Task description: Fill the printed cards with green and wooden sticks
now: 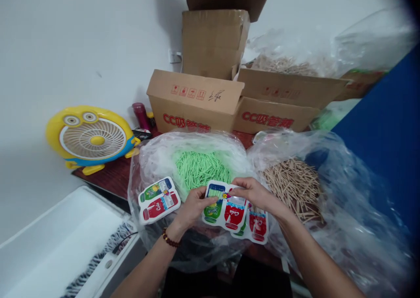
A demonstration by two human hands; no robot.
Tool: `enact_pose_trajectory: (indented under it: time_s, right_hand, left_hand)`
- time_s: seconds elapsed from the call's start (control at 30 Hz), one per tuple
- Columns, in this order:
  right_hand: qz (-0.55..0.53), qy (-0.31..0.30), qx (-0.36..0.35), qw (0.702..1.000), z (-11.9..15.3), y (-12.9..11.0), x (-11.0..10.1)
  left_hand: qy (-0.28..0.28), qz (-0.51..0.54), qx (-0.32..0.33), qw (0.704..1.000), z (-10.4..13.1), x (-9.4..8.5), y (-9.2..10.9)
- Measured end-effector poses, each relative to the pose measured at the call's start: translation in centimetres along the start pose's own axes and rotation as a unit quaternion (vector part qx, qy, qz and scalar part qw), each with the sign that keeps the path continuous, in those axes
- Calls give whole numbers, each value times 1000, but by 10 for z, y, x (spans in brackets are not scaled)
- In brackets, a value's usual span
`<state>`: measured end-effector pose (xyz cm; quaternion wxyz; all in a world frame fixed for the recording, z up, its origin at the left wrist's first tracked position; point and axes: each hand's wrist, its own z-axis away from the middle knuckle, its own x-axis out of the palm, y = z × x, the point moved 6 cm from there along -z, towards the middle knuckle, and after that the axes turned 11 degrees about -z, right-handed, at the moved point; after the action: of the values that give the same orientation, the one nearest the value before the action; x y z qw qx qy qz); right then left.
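A white-edged twin jar-shaped pack (234,215), printed green Sprite on one half and red Cola on the other, is in front of me. My left hand (193,208) pinches its left edge, and green sticks show in the Sprite half's window. My right hand (254,193) grips the upper right, fingertips over the Cola half's window; whether they also hold a stick is too small to tell. Partly covered beneath lies a second twin pack (258,226). Another twin pack (159,201) rests at left on the plastic. Behind my hands are green sticks (201,169) in a clear bag.
Brown sticks (293,186) lie in a clear bag (348,180) at right. Cardboard boxes (193,103) stand along the back. A yellow fan (95,138) and a magenta bottle (140,115) are at left, above a white bin (49,241). A blue panel (387,127) bounds the right.
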<state>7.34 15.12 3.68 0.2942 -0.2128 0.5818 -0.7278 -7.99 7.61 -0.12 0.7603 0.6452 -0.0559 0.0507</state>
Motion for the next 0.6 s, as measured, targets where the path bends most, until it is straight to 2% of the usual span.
enact_pose_trajectory:
  time_s: [0.3, 0.47, 0.6]
  right_hand:
    - [-5, 28, -16, 999, 34, 14, -32]
    - [2, 66, -29, 997, 52, 17, -52]
    - [5, 65, -39, 997, 65, 22, -63]
  left_hand:
    - [-9, -38, -3, 999, -4, 37, -2]
    - [-70, -24, -48, 996, -4, 66, -5]
    - [-77, -54, -45, 995, -6, 80, -5]
